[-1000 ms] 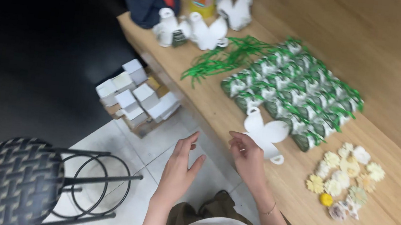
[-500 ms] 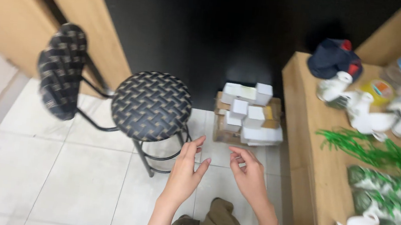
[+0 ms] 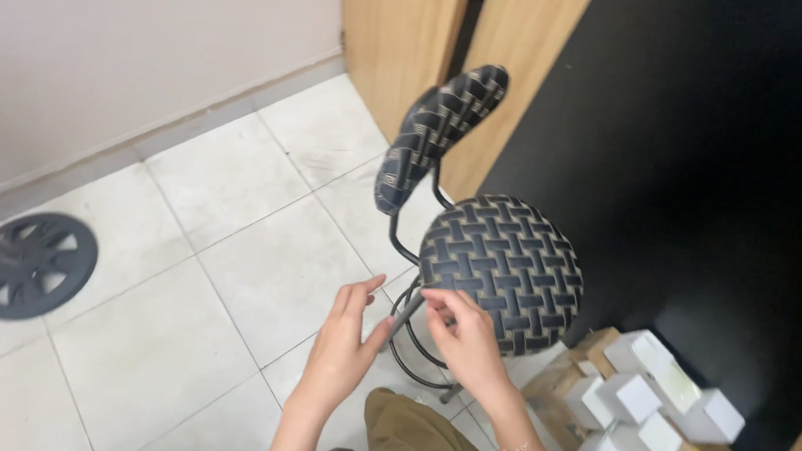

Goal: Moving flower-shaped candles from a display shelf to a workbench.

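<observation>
Even, bright indoor light, soft shadows, slight motion blur, wide-angle edge distortion.

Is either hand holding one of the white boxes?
No: the left hand and right hand are raised empty beside the woven stool, while the white boxes sit stacked on the floor, apart.

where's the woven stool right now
In the head view the woven stool stands centre-right on the tiled floor, just beyond the right hand, with the white boxes to its lower right.

Grey round wheel-like disc [image 3: 30, 264] at 9 o'clock blurred; cardboard box of small white cartons [image 3: 645, 425] at 4 o'clock cut by bottom edge.
</observation>
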